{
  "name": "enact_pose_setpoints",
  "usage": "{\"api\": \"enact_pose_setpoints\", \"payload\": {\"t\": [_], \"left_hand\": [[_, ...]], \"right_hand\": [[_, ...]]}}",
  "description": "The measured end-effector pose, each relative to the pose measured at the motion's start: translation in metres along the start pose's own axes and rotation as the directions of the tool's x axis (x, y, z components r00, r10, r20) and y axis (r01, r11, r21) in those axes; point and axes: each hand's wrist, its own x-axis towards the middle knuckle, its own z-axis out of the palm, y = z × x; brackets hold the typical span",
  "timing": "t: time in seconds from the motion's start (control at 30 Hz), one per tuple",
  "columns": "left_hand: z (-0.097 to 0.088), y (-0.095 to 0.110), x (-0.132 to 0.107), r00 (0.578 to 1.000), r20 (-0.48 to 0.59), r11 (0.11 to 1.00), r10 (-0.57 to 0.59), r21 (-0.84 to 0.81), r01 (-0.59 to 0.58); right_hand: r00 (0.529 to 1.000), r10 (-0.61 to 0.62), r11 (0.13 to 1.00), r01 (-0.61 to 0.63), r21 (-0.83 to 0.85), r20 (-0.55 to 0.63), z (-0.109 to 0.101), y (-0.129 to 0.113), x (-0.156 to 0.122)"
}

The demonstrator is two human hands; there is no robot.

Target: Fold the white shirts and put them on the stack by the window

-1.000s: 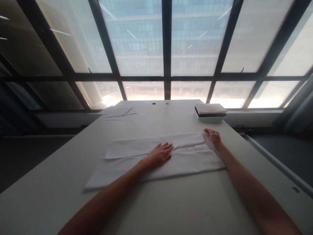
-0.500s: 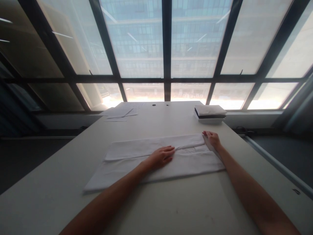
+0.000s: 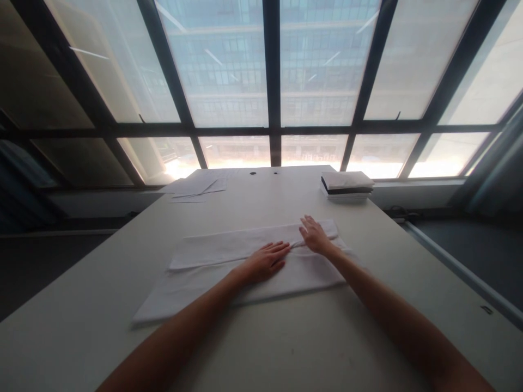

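A white folded cloth (image 3: 220, 245), perhaps a garment, lies stretched from left to right across the table, with a lengthwise overlap along its middle. My left hand (image 3: 267, 261) rests flat on the centre of the cloth, fingers extended and pointing right. To its right, my right hand (image 3: 314, 234) lies over the upper right part of the cloth with its fingers spread. Neither hand grips anything. My right forearm covers part of the cloth's right end.
The white table (image 3: 261, 348) reaches toward large windows. At the back left lie several papers (image 3: 196, 185). A stack of folded white and black cloth (image 3: 347, 185) sits near the right edge. Two small dark round spots (image 3: 253, 173) mark the far end.
My right hand has let go of the cloth's upper right corner and moved left onto the cloth, its fingers opening. My left hand stays in place. The view has shifted slightly.
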Motion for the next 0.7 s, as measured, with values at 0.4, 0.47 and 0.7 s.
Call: {"api": "enact_pose_setpoints", "payload": {"t": [0.4,0.47,0.7], "left_hand": [[0.004,-0.004,0.003,0.993,0.029,0.991,-0.116,-0.060,0.118],[0.001,-0.011,0.005,0.969,0.066,0.965,-0.239,-0.092,0.244],[-0.020,-0.071,-0.034,0.778,-0.020,0.771,-0.627,0.127,0.624]], "right_hand": [[0.980,0.187,0.900,-0.144,-0.412,0.068,0.000,0.024,-0.014],[0.982,0.180,0.888,-0.135,-0.439,0.061,0.001,0.030,-0.013],[0.993,0.114,0.863,-0.085,-0.498,0.028,0.006,0.033,-0.016]]}}
